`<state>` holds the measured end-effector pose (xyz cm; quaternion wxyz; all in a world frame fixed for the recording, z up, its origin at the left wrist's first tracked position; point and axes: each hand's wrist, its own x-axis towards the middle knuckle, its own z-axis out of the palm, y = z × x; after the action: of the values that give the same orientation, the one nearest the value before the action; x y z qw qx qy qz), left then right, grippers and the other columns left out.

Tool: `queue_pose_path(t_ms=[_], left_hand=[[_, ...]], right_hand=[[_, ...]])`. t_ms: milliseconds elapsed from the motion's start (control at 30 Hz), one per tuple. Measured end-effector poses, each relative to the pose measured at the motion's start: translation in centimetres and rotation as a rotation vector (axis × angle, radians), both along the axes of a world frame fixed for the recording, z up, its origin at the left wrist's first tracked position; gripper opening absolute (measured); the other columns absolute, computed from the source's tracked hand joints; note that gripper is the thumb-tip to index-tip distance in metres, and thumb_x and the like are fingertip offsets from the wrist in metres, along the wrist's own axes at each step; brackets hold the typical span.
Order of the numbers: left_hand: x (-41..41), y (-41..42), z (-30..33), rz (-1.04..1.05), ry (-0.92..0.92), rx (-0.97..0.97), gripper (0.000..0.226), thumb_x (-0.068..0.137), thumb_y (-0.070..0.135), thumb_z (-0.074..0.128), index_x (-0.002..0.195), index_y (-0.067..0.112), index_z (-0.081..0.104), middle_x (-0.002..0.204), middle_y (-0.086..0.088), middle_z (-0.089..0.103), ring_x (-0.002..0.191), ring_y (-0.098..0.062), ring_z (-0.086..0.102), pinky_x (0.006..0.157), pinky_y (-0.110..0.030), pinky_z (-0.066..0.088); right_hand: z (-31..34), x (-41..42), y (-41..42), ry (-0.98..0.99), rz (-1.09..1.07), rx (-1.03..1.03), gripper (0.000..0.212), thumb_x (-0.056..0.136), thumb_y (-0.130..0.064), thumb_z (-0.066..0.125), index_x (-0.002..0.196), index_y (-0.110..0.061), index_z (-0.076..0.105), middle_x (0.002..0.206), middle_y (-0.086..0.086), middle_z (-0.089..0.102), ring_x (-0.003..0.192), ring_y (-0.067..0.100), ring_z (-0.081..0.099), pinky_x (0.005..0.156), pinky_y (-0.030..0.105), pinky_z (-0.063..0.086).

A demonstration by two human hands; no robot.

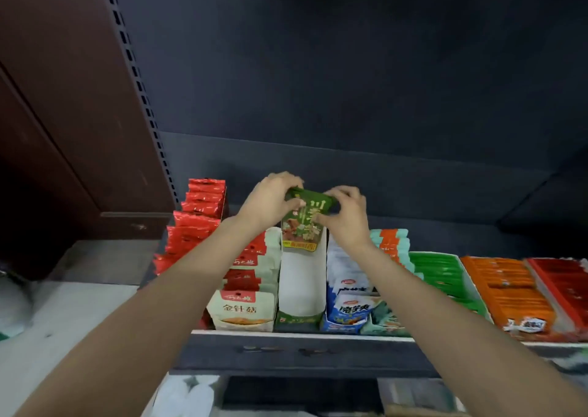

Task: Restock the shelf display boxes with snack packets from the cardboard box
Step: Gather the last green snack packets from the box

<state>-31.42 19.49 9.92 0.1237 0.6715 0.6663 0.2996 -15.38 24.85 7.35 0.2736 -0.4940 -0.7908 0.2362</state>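
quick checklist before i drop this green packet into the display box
1. Grip: left hand and right hand both pinch the green packet by its top corners: ok.
2. Packet upright, print facing forward: ok.
3. Packet over the back of the green display box: ok.
4. Room in that box: its white inside is bare in front of the packet: ok.
5. Neighbours clear: white mushroom packets on the left, blue packets on the right, neither leaning in: ok.
6. Packets behind this one: cannot tell.

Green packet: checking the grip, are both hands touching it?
Touching. The head view shows left hand and right hand pinching the green packet at its top corners.
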Motion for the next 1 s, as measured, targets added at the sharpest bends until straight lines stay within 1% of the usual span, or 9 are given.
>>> queue_pose_path(t_ms=[67, 167, 267, 467, 567, 700, 800, 867, 1000], left_hand=[[-0.2, 0.6, -0.9, 0.016, 0.044, -0.061, 0.017, 0.084, 0.016, 0.068, 0.097, 0.006, 0.065, 0.119, -0.012, 0.06, 0.11, -0.028, 0.055, 0.093, -0.041, 0.045], [-0.1, 1.3, -1.6, 0.055, 0.038, -0.158, 0.016, 0.085, 0.018, 0.067, 0.097, 0.007, 0.064, 0.104, -0.009, 0.06, 0.099, -0.027, 0.058, 0.084, -0.039, 0.049], [-0.1, 1.5, -1.6, 0.067, -0.028, -0.163, 0.008, 0.084, 0.02, 0.067, 0.09, 0.014, 0.065, 0.091, -0.002, 0.063, 0.088, -0.022, 0.061, 0.079, -0.038, 0.052], [0.0, 1.0, -1.2, 0.041, 0.033, -0.107, 0.014, 0.086, 0.015, 0.064, 0.099, 0.019, 0.06, 0.1, -0.002, 0.065, 0.09, -0.022, 0.061, 0.079, -0.043, 0.054], [0.8, 0.3, -0.8, 0.068, 0.14, -0.047, 0.02, 0.088, 0.015, 0.06, 0.107, 0.019, 0.057, 0.106, -0.002, 0.061, 0.097, -0.023, 0.058, 0.082, -0.041, 0.05], [2.9, -0.9, -0.5, 0.091, 0.361, 0.058, 0.028, 0.092, 0.02, 0.052, 0.12, 0.02, 0.052, 0.121, 0.0, 0.054, 0.114, -0.02, 0.045, 0.094, -0.032, 0.033], [5.4, -2.6, -0.4, 0.144, 0.423, 0.058, 0.03, 0.094, 0.021, 0.047, 0.124, 0.02, 0.049, 0.126, 0.0, 0.052, 0.118, -0.02, 0.043, 0.095, -0.031, 0.031], [7.7, -4.0, -0.3, 0.179, 0.356, 0.054, 0.028, 0.094, 0.021, 0.047, 0.121, 0.018, 0.052, 0.121, -0.001, 0.055, 0.116, -0.022, 0.046, 0.091, -0.031, 0.033], [13.9, -7.7, -0.5, 0.139, 0.017, 0.01, 0.023, 0.092, 0.023, 0.052, 0.114, 0.017, 0.057, 0.1, 0.0, 0.064, 0.096, -0.02, 0.057, 0.076, -0.033, 0.046]], right_hand=[[0.4, -0.2, 0.6, -0.008, 0.066, -0.015, 0.026, 0.079, -0.014, 0.074, 0.103, -0.008, 0.066, 0.109, 0.005, 0.056, 0.1, 0.017, 0.05, 0.074, 0.017, 0.034], [0.6, -0.6, 1.3, -0.091, 0.141, -0.063, 0.015, 0.084, -0.012, 0.068, 0.097, -0.004, 0.068, 0.096, 0.009, 0.059, 0.086, 0.02, 0.054, 0.06, 0.021, 0.028], [0.7, -0.8, 1.9, -0.203, 0.186, -0.078, 0.017, 0.086, -0.014, 0.066, 0.1, -0.005, 0.07, 0.101, 0.01, 0.062, 0.092, 0.023, 0.056, 0.065, 0.025, 0.031], [1.4, -0.7, 1.8, -0.227, 0.195, 0.017, 0.016, 0.086, -0.01, 0.064, 0.101, -0.012, 0.069, 0.095, 0.0, 0.057, 0.087, 0.016, 0.056, 0.073, 0.026, 0.041], [1.8, -0.4, 1.0, -0.179, 0.186, 0.037, 0.017, 0.085, -0.009, 0.064, 0.101, -0.012, 0.068, 0.1, 0.004, 0.059, 0.087, 0.013, 0.053, 0.072, 0.021, 0.036], [2.7, 1.2, -0.9, -0.091, 0.164, 0.077, 0.02, 0.085, -0.007, 0.064, 0.104, -0.012, 0.067, 0.104, 0.003, 0.057, 0.095, 0.014, 0.055, 0.078, 0.019, 0.039], [3.2, 3.8, -2.8, -0.052, 0.14, 0.043, 0.02, 0.087, -0.007, 0.061, 0.106, -0.013, 0.066, 0.102, -0.001, 0.055, 0.09, 0.01, 0.055, 0.079, 0.016, 0.039], [3.3, 6.1, -4.3, -0.025, 0.104, -0.015, 0.02, 0.088, -0.006, 0.059, 0.105, -0.014, 0.066, 0.1, 0.001, 0.058, 0.083, 0.011, 0.056, 0.074, 0.015, 0.04], [3.0, 12.3, -7.8, 0.034, 0.117, -0.163, 0.015, 0.088, -0.009, 0.059, 0.099, -0.018, 0.067, 0.084, -0.001, 0.066, 0.075, 0.016, 0.062, 0.07, 0.021, 0.045]])
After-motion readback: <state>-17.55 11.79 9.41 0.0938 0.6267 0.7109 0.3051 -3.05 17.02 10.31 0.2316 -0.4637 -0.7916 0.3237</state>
